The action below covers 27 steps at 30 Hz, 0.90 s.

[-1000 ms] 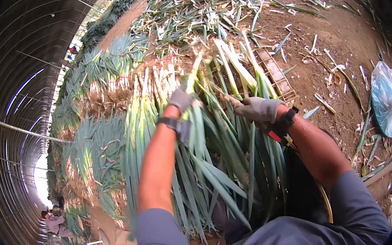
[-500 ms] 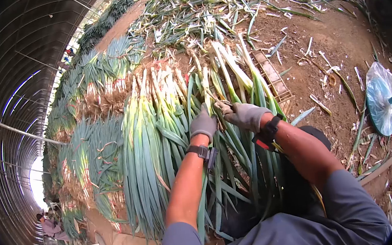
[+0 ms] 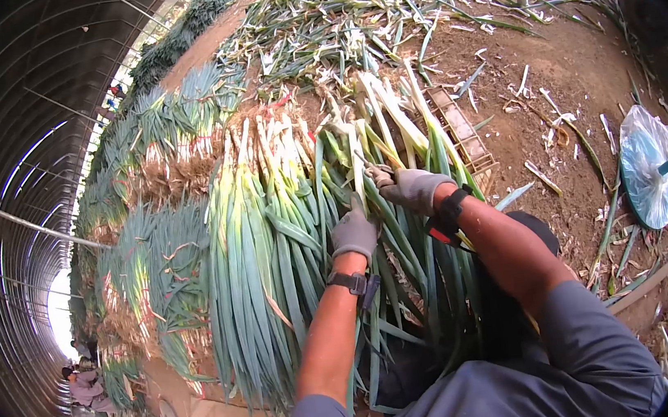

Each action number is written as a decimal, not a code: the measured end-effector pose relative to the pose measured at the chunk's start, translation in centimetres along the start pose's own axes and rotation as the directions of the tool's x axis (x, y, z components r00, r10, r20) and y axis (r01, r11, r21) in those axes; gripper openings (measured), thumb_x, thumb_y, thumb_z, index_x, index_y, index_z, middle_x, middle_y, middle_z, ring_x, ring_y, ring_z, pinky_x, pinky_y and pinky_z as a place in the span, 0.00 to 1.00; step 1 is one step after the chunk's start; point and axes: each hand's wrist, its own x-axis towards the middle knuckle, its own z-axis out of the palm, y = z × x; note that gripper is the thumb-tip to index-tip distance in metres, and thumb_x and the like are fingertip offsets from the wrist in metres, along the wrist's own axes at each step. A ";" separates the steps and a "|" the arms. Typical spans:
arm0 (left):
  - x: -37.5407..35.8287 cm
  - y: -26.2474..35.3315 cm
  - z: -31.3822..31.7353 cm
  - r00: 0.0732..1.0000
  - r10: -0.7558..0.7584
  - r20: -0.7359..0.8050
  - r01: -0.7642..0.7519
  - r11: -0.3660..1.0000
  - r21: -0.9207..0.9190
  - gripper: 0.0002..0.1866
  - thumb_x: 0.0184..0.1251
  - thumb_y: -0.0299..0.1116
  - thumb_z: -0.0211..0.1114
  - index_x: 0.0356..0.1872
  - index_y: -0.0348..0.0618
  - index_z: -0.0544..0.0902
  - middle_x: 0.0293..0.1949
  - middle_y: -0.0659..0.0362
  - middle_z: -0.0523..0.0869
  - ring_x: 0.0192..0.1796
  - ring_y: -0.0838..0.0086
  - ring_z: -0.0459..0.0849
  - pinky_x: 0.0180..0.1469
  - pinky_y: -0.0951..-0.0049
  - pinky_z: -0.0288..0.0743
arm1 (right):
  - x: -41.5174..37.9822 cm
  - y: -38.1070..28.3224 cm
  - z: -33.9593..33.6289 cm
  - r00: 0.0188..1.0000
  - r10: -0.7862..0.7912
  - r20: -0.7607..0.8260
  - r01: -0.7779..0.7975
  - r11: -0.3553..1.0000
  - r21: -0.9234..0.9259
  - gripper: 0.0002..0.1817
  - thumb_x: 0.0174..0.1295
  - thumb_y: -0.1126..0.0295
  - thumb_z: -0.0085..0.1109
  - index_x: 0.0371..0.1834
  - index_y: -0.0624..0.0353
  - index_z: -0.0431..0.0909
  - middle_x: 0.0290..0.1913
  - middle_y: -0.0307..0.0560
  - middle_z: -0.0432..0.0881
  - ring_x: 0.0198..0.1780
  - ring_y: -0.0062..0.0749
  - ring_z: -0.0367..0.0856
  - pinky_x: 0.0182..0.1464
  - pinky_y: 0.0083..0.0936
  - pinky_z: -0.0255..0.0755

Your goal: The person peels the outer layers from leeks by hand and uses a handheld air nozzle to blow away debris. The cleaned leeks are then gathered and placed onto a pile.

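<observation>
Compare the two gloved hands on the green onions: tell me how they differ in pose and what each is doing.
The left hand lies palm-down on the green onions, nearer the person; the right hand reaches further out, its fingers curled at the stalks. The left hand's wrist strap is black, while the right hand's shows a red patch. Both wear grey gloves and touch the same pile; whether either grips a stalk cannot be told.

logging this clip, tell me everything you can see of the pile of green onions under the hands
The pile of green onions is long stalks laid side by side, pale whitish ends pointing away, dark green leaves trailing toward the person. They look fresh, some leaves bent or crossing. It lies on brown soil beside a slatted crate. The gloved left hand rests on the stalks; the gloved right hand grips some near the pale ends.
</observation>
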 end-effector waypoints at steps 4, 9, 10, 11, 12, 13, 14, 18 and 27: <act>-1.9 0.5 -0.8 1.000 0.004 0.007 -0.004 0.999 -0.051 0.44 0.66 0.51 0.65 0.81 0.50 0.60 0.42 0.42 0.90 0.46 0.46 0.90 0.50 0.50 0.82 | 0.4 -0.4 -0.4 0.995 -0.049 -0.088 0.057 0.994 0.091 0.36 0.74 0.37 0.30 0.75 0.44 0.69 0.58 0.63 0.84 0.58 0.64 0.82 0.64 0.43 0.73; -3.3 0.4 -0.5 1.000 0.007 0.006 -0.007 1.000 -0.030 0.44 0.67 0.50 0.65 0.81 0.50 0.59 0.43 0.43 0.90 0.46 0.46 0.89 0.49 0.50 0.82 | 1.0 -1.2 -1.7 0.992 0.118 0.043 -0.123 0.984 0.131 0.37 0.74 0.34 0.30 0.74 0.44 0.70 0.59 0.61 0.84 0.57 0.63 0.83 0.63 0.43 0.74; -3.5 0.4 -0.6 1.000 0.004 0.007 -0.003 1.000 -0.021 0.43 0.67 0.50 0.65 0.81 0.50 0.59 0.43 0.43 0.90 0.46 0.46 0.89 0.49 0.50 0.82 | 1.0 -1.2 -1.7 0.990 0.130 0.063 -0.137 0.982 0.129 0.38 0.74 0.34 0.30 0.74 0.45 0.70 0.59 0.61 0.85 0.57 0.63 0.83 0.62 0.43 0.75; -3.7 0.5 -0.6 1.000 0.001 0.008 -0.001 1.000 -0.012 0.43 0.67 0.49 0.65 0.81 0.49 0.59 0.44 0.43 0.90 0.46 0.47 0.89 0.49 0.50 0.82 | 1.0 -1.2 -1.7 0.987 0.141 0.083 -0.151 0.980 0.127 0.38 0.74 0.34 0.30 0.74 0.45 0.70 0.58 0.61 0.85 0.56 0.62 0.84 0.62 0.43 0.75; -3.7 0.4 -0.6 1.000 -0.012 0.017 0.012 1.000 -0.011 0.43 0.67 0.50 0.65 0.81 0.51 0.59 0.45 0.42 0.90 0.48 0.46 0.89 0.51 0.50 0.81 | 1.1 -1.0 -1.6 0.986 0.142 0.084 -0.151 0.981 0.123 0.38 0.74 0.35 0.30 0.75 0.47 0.69 0.57 0.61 0.85 0.55 0.61 0.84 0.61 0.43 0.75; -3.7 0.4 -0.4 0.999 -0.024 0.026 0.025 1.000 -0.009 0.44 0.66 0.50 0.65 0.81 0.53 0.58 0.46 0.41 0.89 0.49 0.46 0.88 0.52 0.50 0.81 | 1.3 -0.8 -1.6 0.986 0.142 0.085 -0.151 0.981 0.120 0.38 0.74 0.35 0.30 0.75 0.48 0.69 0.56 0.61 0.86 0.54 0.60 0.85 0.61 0.43 0.75; -3.7 0.3 -0.3 0.999 -0.036 0.034 0.036 0.999 -0.007 0.44 0.66 0.51 0.65 0.82 0.55 0.58 0.47 0.40 0.89 0.50 0.45 0.88 0.54 0.50 0.81 | 1.3 -0.5 -1.5 0.994 0.094 0.057 -0.101 0.986 0.134 0.38 0.74 0.35 0.30 0.75 0.49 0.69 0.54 0.61 0.86 0.52 0.59 0.85 0.59 0.44 0.76; -4.1 0.4 0.9 0.999 0.020 0.042 -0.026 0.989 0.148 0.44 0.67 0.48 0.65 0.81 0.46 0.58 0.52 0.41 0.88 0.52 0.47 0.88 0.55 0.51 0.80 | 0.9 0.4 -1.0 1.000 -0.016 -0.027 0.021 0.980 0.197 0.39 0.72 0.36 0.32 0.71 0.53 0.73 0.49 0.59 0.87 0.47 0.55 0.85 0.54 0.44 0.76; -4.0 -0.9 -2.4 0.995 0.081 -0.055 -0.096 0.739 -0.667 0.37 0.63 0.36 0.73 0.72 0.30 0.72 0.60 0.47 0.85 0.55 0.69 0.84 0.60 0.70 0.77 | 0.1 1.6 -2.6 0.995 0.082 0.052 -0.091 0.977 0.192 0.36 0.65 0.37 0.51 0.40 0.67 0.83 0.29 0.51 0.83 0.29 0.40 0.82 0.33 0.38 0.74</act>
